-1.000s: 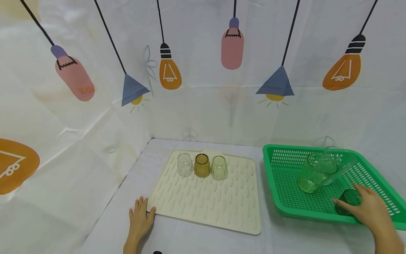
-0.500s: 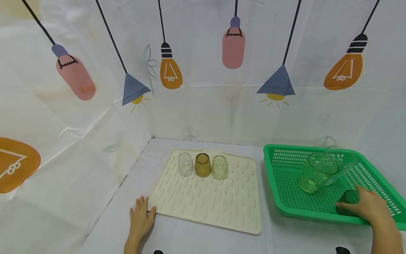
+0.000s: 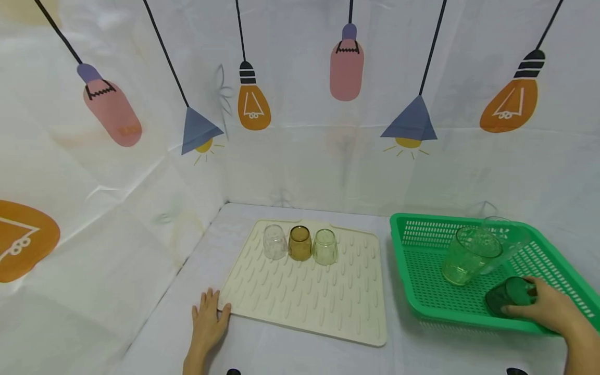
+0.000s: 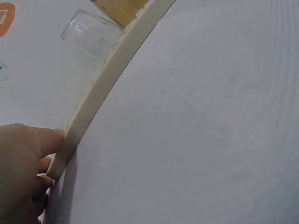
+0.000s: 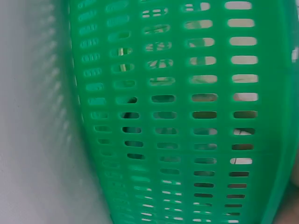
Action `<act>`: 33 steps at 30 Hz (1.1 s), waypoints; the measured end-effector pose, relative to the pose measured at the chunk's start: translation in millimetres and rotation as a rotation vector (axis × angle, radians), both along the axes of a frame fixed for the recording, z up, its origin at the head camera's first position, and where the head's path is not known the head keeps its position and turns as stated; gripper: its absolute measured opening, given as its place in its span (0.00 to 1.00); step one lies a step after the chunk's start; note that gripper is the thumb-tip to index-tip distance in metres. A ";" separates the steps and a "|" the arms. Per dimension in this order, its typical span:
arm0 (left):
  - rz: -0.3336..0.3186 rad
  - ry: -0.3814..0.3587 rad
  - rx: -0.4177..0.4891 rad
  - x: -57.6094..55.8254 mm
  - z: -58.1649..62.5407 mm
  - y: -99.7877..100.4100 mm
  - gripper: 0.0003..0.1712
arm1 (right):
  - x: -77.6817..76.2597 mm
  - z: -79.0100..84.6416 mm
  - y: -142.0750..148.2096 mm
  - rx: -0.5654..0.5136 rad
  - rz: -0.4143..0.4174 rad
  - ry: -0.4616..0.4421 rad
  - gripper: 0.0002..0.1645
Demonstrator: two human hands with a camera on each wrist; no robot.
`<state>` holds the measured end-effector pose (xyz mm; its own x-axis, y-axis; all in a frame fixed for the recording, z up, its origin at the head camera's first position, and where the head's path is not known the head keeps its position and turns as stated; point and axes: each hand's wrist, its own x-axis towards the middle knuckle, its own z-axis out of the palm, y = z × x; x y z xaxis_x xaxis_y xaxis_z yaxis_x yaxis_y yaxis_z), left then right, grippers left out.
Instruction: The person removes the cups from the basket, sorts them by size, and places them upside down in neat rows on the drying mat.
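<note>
Halfway, I'd guess: three glasses (image 3: 300, 244) on mat (image 3: 304, 297), three in basket (image 3: 424, 291), right hand (image 3: 546, 307) gripping the dark green glass (image 3: 503, 296), left hand (image 3: 208, 324) spread.

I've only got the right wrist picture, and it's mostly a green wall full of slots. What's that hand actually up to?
Observer: The right hand is holding a dark green glass, tilted, inside the green basket whose wall you see.

Visitor: Oh! And the other hand? My picture doesn't show it at all.

Observer: The left hand is down on the table, touching the near left corner of a cream mat.
</note>
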<state>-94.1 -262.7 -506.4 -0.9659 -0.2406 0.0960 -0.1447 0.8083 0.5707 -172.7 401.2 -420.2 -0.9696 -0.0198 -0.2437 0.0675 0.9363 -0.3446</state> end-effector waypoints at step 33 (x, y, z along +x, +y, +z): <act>-0.040 0.046 0.102 -5.5 18.4 12.7 0.36 | 34.1 23.2 -78.1 -0.931 0.051 0.649 0.51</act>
<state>-99.5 -249.9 -487.9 -0.9700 -0.2126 0.1177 -0.0848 0.7501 0.6558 -138.6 323.1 -397.1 -0.9004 0.0264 0.4342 -0.4081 0.2940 -0.8643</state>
